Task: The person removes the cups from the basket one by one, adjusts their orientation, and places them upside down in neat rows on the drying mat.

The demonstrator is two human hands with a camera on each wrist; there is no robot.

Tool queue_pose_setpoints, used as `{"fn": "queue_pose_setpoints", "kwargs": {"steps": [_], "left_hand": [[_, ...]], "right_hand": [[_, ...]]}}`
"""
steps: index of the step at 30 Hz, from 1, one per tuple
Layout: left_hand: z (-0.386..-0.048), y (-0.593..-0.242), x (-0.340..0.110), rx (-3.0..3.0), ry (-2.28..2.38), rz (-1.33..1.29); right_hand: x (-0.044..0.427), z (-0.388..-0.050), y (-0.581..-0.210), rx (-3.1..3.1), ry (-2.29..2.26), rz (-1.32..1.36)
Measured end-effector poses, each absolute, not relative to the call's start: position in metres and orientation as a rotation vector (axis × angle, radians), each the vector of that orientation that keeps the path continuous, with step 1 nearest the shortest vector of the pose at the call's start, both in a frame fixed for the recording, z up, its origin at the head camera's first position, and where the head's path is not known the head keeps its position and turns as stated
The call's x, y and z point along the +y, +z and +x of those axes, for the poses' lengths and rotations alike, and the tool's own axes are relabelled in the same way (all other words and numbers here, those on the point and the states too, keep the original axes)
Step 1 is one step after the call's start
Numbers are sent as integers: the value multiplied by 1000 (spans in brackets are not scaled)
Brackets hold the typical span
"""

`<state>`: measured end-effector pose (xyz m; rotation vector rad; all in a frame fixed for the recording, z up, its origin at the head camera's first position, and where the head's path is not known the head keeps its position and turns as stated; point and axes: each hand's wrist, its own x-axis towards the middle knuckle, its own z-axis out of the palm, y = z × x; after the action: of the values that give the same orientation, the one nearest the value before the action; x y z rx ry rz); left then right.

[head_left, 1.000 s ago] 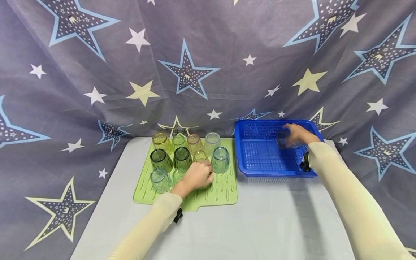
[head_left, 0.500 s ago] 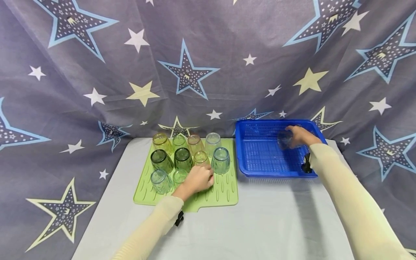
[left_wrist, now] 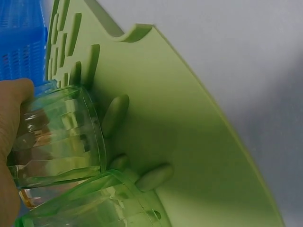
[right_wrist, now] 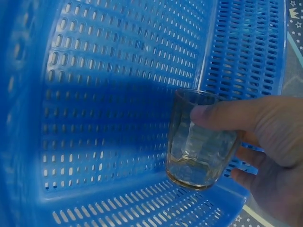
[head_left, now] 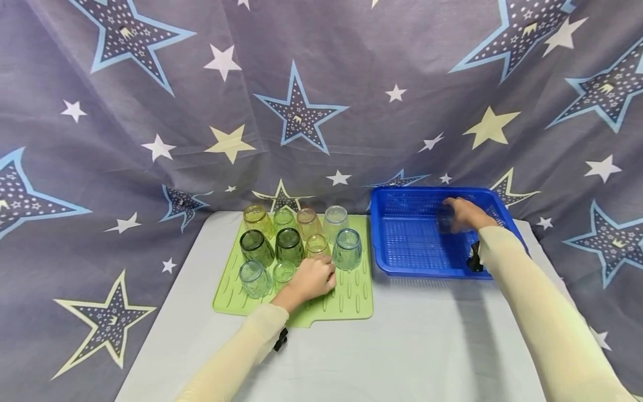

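Observation:
My left hand (head_left: 313, 278) is over the front of the green drying mat (head_left: 346, 304). In the left wrist view its fingers curl round a green-tinted glass (left_wrist: 61, 146), which sits on the mat beside another green glass (left_wrist: 113, 203). From the head, the hand hides most of the held glass. Inside the blue basket (head_left: 380, 240), my right hand (head_left: 467, 214) grips a clear glass (right_wrist: 196, 161). The right wrist view has the thumb lying across the glass's near side and the other fingers behind it.
Several coloured glasses stand in rows on the mat, including a dark green one (head_left: 257, 248), a yellow one (head_left: 258, 222) and a blue one (head_left: 347, 249). The basket stands right of the mat on a white table (head_left: 402, 340). A star-patterned curtain (head_left: 372, 134) hangs behind.
The head view has shifted slightly, moving the scene a little to the right in it. Both hands keep their grips and stay at about the same places.

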<state>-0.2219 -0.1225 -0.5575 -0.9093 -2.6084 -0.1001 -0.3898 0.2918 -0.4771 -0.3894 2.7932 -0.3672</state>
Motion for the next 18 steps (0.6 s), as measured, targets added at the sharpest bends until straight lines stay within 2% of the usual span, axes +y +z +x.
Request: {"fn": "queue_pose_setpoints", "kwargs": {"steps": [18], "left_hand": [[-225,-561,-119,-2643,-73,-879]], "right_hand": [[281,-385,-479,2824,-288,-428]]}}
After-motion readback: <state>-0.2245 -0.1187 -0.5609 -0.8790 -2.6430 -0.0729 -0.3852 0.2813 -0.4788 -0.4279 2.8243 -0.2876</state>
